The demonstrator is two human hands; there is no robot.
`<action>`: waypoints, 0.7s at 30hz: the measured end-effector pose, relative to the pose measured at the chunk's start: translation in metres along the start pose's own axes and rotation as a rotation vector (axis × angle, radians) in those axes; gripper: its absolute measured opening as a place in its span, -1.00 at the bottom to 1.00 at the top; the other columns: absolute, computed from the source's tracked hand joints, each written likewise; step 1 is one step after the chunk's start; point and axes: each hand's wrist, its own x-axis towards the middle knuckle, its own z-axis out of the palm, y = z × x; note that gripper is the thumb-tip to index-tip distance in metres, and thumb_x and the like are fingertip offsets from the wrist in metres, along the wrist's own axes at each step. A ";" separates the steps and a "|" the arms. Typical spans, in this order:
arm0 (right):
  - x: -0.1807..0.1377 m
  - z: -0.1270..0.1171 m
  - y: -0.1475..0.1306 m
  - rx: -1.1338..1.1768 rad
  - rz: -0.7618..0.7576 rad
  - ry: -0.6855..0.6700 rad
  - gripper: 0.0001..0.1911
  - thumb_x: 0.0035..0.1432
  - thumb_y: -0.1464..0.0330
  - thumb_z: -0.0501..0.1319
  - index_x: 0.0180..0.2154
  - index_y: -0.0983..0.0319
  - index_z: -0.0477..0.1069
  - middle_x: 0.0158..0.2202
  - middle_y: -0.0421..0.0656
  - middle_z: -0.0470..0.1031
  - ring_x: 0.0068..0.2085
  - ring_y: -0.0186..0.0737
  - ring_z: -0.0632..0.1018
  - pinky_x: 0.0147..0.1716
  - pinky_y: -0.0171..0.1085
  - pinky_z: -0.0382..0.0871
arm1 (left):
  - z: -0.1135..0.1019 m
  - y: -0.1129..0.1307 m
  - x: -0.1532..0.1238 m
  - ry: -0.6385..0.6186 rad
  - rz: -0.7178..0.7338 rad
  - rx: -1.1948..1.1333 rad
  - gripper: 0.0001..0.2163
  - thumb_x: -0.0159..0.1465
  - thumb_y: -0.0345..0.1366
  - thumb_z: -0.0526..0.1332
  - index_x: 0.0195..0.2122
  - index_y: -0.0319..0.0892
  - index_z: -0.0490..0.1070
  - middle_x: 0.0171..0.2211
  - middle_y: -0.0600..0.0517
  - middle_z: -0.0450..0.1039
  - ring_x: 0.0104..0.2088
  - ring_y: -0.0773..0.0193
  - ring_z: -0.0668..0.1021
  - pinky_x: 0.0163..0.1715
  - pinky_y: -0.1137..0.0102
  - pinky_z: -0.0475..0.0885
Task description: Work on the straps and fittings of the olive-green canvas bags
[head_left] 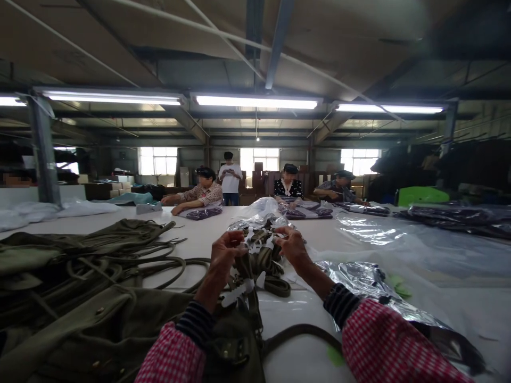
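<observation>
One strap bundle (pixel 263 260) pinched between left fingers (pixel 235 240), right fingers (pixel 282 237)

Garment packing workshop, factory hall. Evidence: long white work table (pixel 191 226); fluorescent tubes (pixel 255 101) under bare roof beams (pixel 275 42); seated workers (pixel 202 194) over dark garments (pixel 203 214); olive clothing heap (pixel 80 276); clear plastic bags (pixel 371 229); cartons (pixel 257 178) by the windows (pixel 157 159).

Red-checked sleeves (pixel 383 340), dark striped cuffs (pixel 340 304)

- We see a coiled bundle of olive-green straps (pixel 263 260) with white tags (pixel 239 291) clipped on, mid-desk (pixel 207 223).
- Its top sits inside a crinkled clear plastic bag (pixel 261 210).
</observation>
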 end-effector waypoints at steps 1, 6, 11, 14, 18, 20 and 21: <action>-0.005 0.006 0.001 -0.010 0.000 -0.065 -0.67 -0.08 0.43 0.28 -0.17 0.24 0.52 -0.17 -0.09 0.56 -0.40 -0.26 0.52 -0.60 -0.38 0.35 | 0.000 0.007 0.000 -0.014 -0.004 -0.019 -0.54 -0.18 -0.39 0.41 -0.16 -0.19 0.54 -0.24 0.01 0.56 -0.21 0.20 0.55 -0.26 0.38 0.46; -0.033 0.027 -0.003 0.028 0.024 -0.378 -0.41 -0.16 0.48 0.29 0.01 0.19 0.45 -0.11 -0.11 0.57 -0.42 -0.29 0.53 -0.61 -0.43 0.29 | 0.013 0.026 -0.011 -0.113 -0.036 -0.032 -0.67 -0.13 -0.35 0.47 -0.28 -0.22 0.58 -0.37 0.04 0.55 -0.33 0.26 0.55 -0.33 0.42 0.42; -0.040 0.022 -0.024 0.153 0.007 -0.416 -0.40 -0.04 0.39 0.28 0.10 0.15 0.36 -0.07 -0.11 0.53 -0.35 -0.28 0.55 -0.61 -0.46 0.31 | 0.023 0.033 -0.019 -0.230 -0.032 -0.020 -0.73 -0.05 -0.23 0.49 -0.36 -0.24 0.56 -0.43 0.04 0.56 -0.45 0.31 0.53 -0.40 0.43 0.41; -0.035 0.017 -0.033 0.189 -0.068 -0.403 -0.58 -0.01 0.30 0.33 -0.05 0.21 0.49 -0.27 -0.16 0.56 -0.46 -0.32 0.53 -0.65 -0.47 0.28 | 0.024 0.032 -0.020 -0.269 -0.009 -0.005 -0.70 0.08 -0.11 0.43 -0.30 -0.23 0.55 -0.39 0.01 0.57 -0.42 0.28 0.55 -0.37 0.40 0.45; -0.028 0.016 -0.036 0.237 -0.109 -0.243 -0.67 0.03 0.13 0.35 -0.37 0.30 0.54 -0.57 -0.20 0.49 -0.66 -0.38 0.41 -0.74 -0.43 0.18 | 0.028 0.025 -0.020 -0.263 0.062 0.058 -0.62 0.22 -0.05 0.31 -0.04 -0.16 0.42 -0.19 -0.02 0.57 -0.24 0.21 0.60 -0.25 0.34 0.51; -0.024 0.014 -0.041 0.266 -0.115 -0.172 -0.66 -0.01 0.13 0.37 -0.42 0.30 0.50 -0.58 -0.20 0.48 -0.69 -0.40 0.38 -0.76 -0.42 0.15 | 0.029 0.017 -0.019 -0.260 0.115 0.132 -0.60 0.13 -0.21 0.38 -0.02 -0.14 0.38 -0.14 -0.01 0.55 -0.14 0.18 0.59 -0.16 0.33 0.50; -0.023 0.013 -0.046 0.285 -0.119 -0.144 -0.65 -0.04 0.12 0.38 -0.43 0.30 0.49 -0.57 -0.19 0.50 -0.68 -0.39 0.39 -0.75 -0.42 0.14 | 0.028 0.012 -0.019 -0.262 0.141 0.182 -0.60 0.07 -0.31 0.39 -0.05 -0.13 0.39 -0.16 0.01 0.55 -0.12 0.17 0.58 -0.12 0.31 0.49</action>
